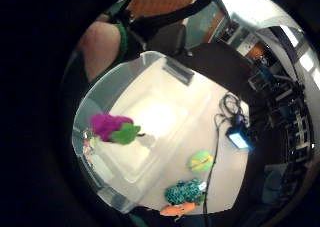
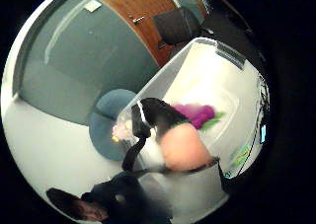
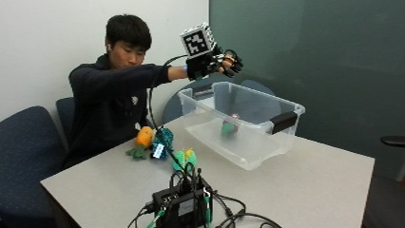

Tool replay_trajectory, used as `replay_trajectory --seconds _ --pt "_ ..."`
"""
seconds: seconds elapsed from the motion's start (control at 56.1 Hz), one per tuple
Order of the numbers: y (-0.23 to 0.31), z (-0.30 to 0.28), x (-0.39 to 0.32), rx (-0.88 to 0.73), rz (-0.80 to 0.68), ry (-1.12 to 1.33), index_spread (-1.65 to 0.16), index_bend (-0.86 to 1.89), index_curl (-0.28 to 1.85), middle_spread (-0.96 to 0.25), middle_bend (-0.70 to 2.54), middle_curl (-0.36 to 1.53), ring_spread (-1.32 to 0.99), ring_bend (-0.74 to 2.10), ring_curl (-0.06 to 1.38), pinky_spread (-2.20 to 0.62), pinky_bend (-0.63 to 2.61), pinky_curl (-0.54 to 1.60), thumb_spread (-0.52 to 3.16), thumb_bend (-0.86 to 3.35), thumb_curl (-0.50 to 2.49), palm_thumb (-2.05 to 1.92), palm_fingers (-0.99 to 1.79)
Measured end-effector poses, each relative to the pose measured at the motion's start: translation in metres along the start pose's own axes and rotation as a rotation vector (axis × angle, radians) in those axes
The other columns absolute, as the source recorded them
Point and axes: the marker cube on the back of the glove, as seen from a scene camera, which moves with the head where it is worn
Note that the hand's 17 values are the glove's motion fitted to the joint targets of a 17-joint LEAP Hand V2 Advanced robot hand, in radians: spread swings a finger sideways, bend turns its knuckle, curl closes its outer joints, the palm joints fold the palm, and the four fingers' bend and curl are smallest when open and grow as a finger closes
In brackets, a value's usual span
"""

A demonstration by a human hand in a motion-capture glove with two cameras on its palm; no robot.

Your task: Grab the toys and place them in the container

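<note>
In the outside view a person sits at the left of the frame behind a grey table (image 3: 303, 180), with the gloved right hand (image 3: 215, 64) raised in the upper middle of the frame, above the near-left corner of a clear plastic container (image 3: 244, 124). The fingers of that hand are spread and relaxed and grip nothing. The container stands on the table at the centre of the frame, with a black latch on its right end. Inside it, a purple and green toy (image 3: 229, 126) shows near the floor of the bin; whether it is touching the floor or still in the air cannot be told. In the little finger side palm view the same purple and green toy (image 1: 114, 128) appears over the open container (image 1: 165, 82), and in the thumb side palm view it shows as a purple blur (image 2: 196, 114) beyond a bare fingertip.

On the table left of the container, in the lower left middle of the outside view, lie three more toys close together: an orange carrot toy (image 3: 144, 137), a teal patterned toy (image 3: 163, 140) just beside it, and a yellow-green toy (image 3: 185, 157) a little nearer the camera. A black device with cables (image 3: 180, 202) sits at the bottom centre of the frame.
</note>
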Motion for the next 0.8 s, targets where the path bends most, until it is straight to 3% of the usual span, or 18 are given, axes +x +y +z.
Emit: replay_trajectory --seconds 0.16,0.267,0.517,0.802 --pt "0.027 -0.011 0.051 -0.096 0.04 0.05 -0.22 0.29 0.42 -0.11 0.44 0.51 -0.15 0.7 0.25 -0.04 0.95 0.37 1.28 -0.03 0.36 -0.01 -0.07" --pt "0.048 -0.031 0.11 -0.14 0.084 -0.056 -0.22 0.28 0.43 -0.07 0.36 0.47 -0.09 0.58 0.21 0.01 0.92 0.35 1.3 -0.03 0.34 -0.02 -0.09" --pt "0.172 -0.036 0.13 -0.176 -0.089 -0.03 -0.23 0.29 0.45 -0.07 0.35 0.46 -0.05 0.47 0.18 0.04 0.78 0.31 1.33 -0.02 0.32 -0.01 0.01" --pt "0.288 -0.005 0.126 -0.377 -0.259 0.028 -0.28 0.27 0.46 -0.05 0.25 0.42 -0.06 0.29 0.16 0.03 0.67 0.3 1.34 -0.02 0.3 -0.01 -0.06"
